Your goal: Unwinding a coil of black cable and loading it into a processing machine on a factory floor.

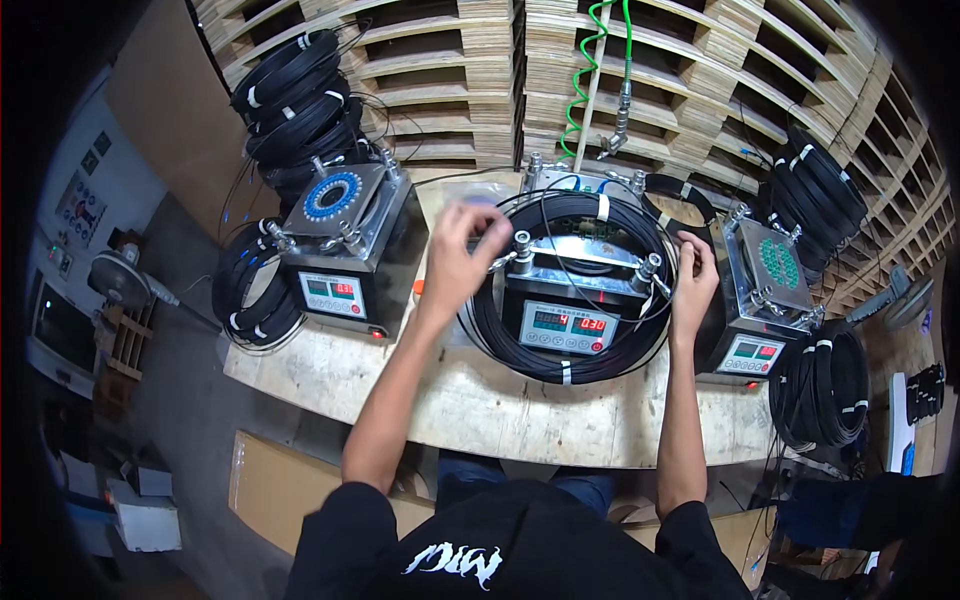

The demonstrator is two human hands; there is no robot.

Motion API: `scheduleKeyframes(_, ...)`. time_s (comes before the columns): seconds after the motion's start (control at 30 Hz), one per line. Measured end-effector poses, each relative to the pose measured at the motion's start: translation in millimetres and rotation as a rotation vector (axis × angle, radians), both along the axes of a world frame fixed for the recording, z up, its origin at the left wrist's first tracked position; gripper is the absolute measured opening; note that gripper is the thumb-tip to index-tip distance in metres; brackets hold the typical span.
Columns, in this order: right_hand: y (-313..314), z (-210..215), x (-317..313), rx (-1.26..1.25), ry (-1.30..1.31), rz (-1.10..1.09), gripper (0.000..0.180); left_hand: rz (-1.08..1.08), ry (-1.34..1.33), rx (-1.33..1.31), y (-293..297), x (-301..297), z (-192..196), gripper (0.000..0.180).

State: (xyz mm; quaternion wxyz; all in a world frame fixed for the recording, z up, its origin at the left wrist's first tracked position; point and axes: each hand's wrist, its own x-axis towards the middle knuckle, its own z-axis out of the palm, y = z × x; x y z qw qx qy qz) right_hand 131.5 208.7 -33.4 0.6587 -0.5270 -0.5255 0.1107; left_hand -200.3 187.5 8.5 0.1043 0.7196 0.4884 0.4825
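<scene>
A large coil of black cable (600, 206), bound with white ties, leans around the middle machine, a metal-topped tester (570, 328) with a lit display panel. At its upper left, my left hand (464, 252) is raised, slightly smeared; fingers bent and thumb apart, with nothing visible between them. My right hand (692, 285) is at the coil's right side, its fingers curled together near the cable's edge. Whatever those fingertips hold is too small to make out. A thin loose strand of cable crosses the front of the machine's top.
Similar machines stand left (330, 290) and right (750, 350) on the wooden table (420, 405). Black cable coils are stacked at back left (295, 110) and right (815, 200). A green air hose (627, 60) hangs before wooden pallets (420, 75). A cardboard sheet (290, 490) lies below.
</scene>
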Motion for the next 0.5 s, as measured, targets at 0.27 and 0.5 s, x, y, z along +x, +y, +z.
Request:
scheduleKeyframes(0.27,-55,-15,-43,0.051,0.061,-0.085,0.011,0.081,0.081,-0.004,-36,23,-34,0.017)
scheduleKeyframes(0.5,-61,-17,-39,0.021,0.081,-0.036,0.019,0.201,-0.099,0.128,-42,36,-28,0.023)
